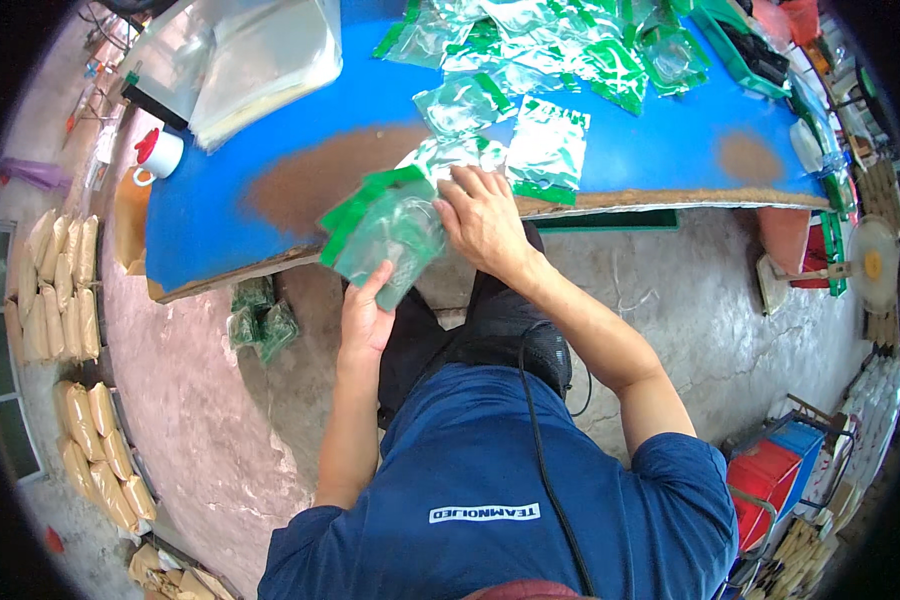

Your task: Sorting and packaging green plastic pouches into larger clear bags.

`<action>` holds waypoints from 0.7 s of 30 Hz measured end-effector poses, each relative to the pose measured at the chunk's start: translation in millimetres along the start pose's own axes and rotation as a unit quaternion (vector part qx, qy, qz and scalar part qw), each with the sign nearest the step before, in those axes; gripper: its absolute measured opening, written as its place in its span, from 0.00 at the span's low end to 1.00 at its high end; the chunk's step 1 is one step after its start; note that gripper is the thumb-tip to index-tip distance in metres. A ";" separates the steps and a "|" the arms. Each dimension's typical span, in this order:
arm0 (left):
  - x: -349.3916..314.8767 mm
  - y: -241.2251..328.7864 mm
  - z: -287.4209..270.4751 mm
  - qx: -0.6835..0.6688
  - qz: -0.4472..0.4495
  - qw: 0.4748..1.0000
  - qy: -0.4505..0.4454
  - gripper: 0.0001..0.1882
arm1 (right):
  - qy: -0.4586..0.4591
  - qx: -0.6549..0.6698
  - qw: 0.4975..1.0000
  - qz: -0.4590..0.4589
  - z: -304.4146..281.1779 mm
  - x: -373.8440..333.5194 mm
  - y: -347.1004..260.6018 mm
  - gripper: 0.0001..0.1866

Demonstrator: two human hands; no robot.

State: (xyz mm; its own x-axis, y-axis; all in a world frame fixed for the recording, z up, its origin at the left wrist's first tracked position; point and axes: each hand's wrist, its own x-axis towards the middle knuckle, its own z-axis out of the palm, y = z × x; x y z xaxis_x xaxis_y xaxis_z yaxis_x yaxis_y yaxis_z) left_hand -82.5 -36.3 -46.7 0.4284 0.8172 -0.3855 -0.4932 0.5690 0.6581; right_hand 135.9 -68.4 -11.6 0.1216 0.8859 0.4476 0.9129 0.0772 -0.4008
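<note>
Several flat plastic packets [395, 235], clear with green ends, fan out from my left hand [367, 312]. That hand is closed on their lower edge, its thumb lying on top. My right hand [482, 218] is at the table's near edge, right beside the held packets. Its fingers curl over a shiny silver packet [450, 155], blurred and partly hidden beneath them, and appear to grip it. Just right of these fingers, a white-and-green packet [548, 150] lies flat on the blue table [360, 105]. Farther back is a loose pile of green and clear packets [530, 45].
A stack of clear plastic sheets [270, 70] and a white mug with a red lid [160, 155] stand at the table's left. A green tray [740, 50] sits at the far right. Green bundles [262, 320] lie on the floor; a fan [873, 264] is at right.
</note>
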 end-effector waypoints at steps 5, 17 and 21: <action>9.0 2.7 12.5 0.076 0.024 0.996 -0.028 0.22 | -0.204 0.267 0.941 0.038 0.4 39.5 0.1 0.18; 15.8 11.5 -0.5 0.058 -0.011 0.997 -0.042 0.21 | 0.028 0.085 0.994 0.059 4.4 95.7 39.7 0.27; 21.8 11.4 -2.3 -0.006 0.012 0.999 -0.038 0.21 | -0.013 -0.177 0.984 0.003 27.5 74.0 74.6 0.36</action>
State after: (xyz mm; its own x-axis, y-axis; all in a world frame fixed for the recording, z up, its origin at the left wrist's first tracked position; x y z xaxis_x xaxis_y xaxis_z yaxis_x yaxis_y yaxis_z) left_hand -80.5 -11.8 -49.1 0.4719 0.8216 -0.3198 -0.5127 0.5508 0.6587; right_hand 202.2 15.5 -30.4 0.1212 0.8977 0.4237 0.9914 -0.0882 -0.0968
